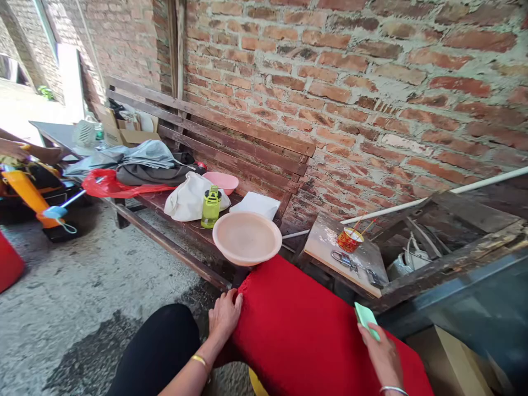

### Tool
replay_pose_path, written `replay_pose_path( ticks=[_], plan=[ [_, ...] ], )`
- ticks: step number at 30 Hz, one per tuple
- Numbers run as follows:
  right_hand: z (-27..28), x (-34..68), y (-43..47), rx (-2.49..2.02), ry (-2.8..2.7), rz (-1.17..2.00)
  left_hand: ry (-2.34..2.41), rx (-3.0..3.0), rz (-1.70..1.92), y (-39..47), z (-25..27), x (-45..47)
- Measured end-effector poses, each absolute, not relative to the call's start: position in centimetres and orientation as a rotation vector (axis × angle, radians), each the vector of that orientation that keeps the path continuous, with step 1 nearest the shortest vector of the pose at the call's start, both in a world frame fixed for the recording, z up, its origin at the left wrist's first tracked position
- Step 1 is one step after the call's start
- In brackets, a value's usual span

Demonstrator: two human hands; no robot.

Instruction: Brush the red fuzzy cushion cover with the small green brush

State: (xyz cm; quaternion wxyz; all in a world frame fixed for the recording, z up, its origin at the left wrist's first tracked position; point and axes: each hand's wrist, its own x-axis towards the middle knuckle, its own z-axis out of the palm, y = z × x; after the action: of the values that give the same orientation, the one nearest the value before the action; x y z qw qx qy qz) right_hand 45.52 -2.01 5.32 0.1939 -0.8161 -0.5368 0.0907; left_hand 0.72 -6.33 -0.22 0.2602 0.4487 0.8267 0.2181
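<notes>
A bright red cloth [301,319] lies spread over a surface in front of me, sloping from centre to lower right. My left hand [225,313] is at its left edge, fingers bent and closed on the cloth's border; the fingertips are partly hidden. My right hand [381,352] grips a mint-green flat block [366,320], perhaps a brush or scraper, over the cloth's right side. Its underside is hidden. Just beyond the cloth's far end, a pale pink basin [247,236] stands at the bench's end, with what looks like cloudy water inside.
A wooden bench [231,129] along the brick wall holds a green bottle [210,208], white bag [185,197], pink bowl [223,180] and folded clothes [152,165]. At right, a small table [322,236] bears a red-yellow tub [350,240] and a padlock [343,258]. Another person's arm [25,144] shows at far left.
</notes>
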Motion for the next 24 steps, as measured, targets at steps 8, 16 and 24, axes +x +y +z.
replay_pose_path(
  ticks=[8,16,24],
  plan=[
    [3.7,25.7,2.1,-1.950,-1.960,0.367,2.247,1.214,0.582,-6.3,-0.2,0.7],
    [3.3,27.7,1.1,-2.053,-1.970,0.363,2.249,1.230,0.530,-6.2,-0.1,0.5],
    [5.0,45.9,-5.7,-2.436,-1.481,0.320,2.270,1.236,0.540,-5.8,-0.9,0.4]
  ],
)
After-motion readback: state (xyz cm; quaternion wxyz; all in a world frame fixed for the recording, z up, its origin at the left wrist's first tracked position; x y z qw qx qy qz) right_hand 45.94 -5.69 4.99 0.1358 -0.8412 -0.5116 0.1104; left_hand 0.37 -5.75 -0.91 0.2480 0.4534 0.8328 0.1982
